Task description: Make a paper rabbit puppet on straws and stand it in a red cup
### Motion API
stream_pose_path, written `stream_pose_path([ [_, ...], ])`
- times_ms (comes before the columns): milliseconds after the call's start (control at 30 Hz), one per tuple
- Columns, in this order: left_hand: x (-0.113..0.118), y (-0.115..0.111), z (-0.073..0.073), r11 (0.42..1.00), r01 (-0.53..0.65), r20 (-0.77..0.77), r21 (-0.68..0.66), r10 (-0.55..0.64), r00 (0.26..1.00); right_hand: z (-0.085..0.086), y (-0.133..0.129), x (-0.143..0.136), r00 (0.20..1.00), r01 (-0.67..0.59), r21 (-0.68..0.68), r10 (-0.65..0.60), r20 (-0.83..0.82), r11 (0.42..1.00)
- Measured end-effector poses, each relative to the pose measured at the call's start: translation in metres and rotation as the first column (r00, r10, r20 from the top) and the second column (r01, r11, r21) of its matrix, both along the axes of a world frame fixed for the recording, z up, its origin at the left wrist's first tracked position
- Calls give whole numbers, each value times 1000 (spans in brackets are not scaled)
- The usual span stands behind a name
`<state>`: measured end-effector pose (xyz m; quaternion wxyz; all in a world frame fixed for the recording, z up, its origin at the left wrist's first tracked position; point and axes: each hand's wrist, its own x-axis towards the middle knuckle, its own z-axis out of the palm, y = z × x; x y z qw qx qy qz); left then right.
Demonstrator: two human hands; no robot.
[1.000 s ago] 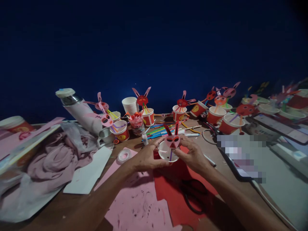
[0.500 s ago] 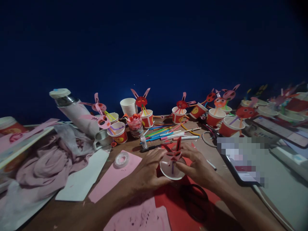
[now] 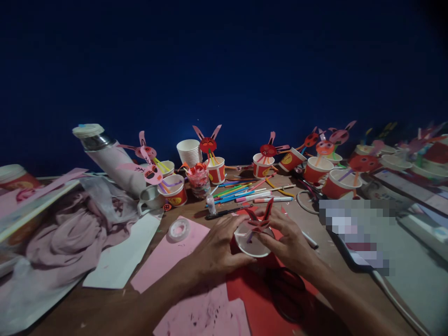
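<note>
While both clasp it, paper cup (image 3: 252,242) between left hand (image 3: 219,249), right hand (image 3: 290,242), bunny cutout (image 3: 261,223) inside.

Readable text: none anywhere in view.
Red cups (image 3: 216,171), 12 o'clock: yellow round emblems, too small to read.
Blurred device (image 3: 353,231), 3 o'clock: illegible.

The paper cup (image 3: 252,242) looks smooth and white inside, with a faint sheen; the rabbit face (image 3: 261,223) above it is matt red paper. Matt pink paper sheets (image 3: 168,254) and a red sheet (image 3: 252,298) lie on the bare, dull wooden table (image 3: 105,308). The tape roll (image 3: 178,229) looks like glossy clear plastic. The flask (image 3: 112,158) has a shiny metal neck. Crumpled pink cloth (image 3: 73,233) looks soft and matt. The markers (image 3: 241,192) are smooth plastic.
</note>
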<state>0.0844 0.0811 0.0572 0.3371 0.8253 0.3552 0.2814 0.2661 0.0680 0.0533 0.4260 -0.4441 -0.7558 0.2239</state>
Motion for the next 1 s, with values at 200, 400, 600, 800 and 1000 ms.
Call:
stream_pose_path([
  [200, 2, -2, 9, 1000, 15, 10, 8, -15, 1000, 2, -1, 2, 997, -6, 29, 4, 80, 1000],
  [400, 2, -3, 13, 999, 11, -3, -47, -11, 1000, 5, -2, 1, 991, -7, 57, -1, 131, 998],
  [600, 3, -5, 13, 998, -17, 8, -52, 17, 1000, 6, -2, 2, 978, -3, 50, -8, 208, 999],
  [800, 3, -2, 5, 999, 8, -7, -42, -8, 1000, 7, -1, 3, 980, -13, -12, 16, 196, 1000],
  [1000, 3, -1, 5, 997, -18, -44, -76, 14, 999, 12, 0, 1, 986, -9, -110, 28, 164, 994],
])
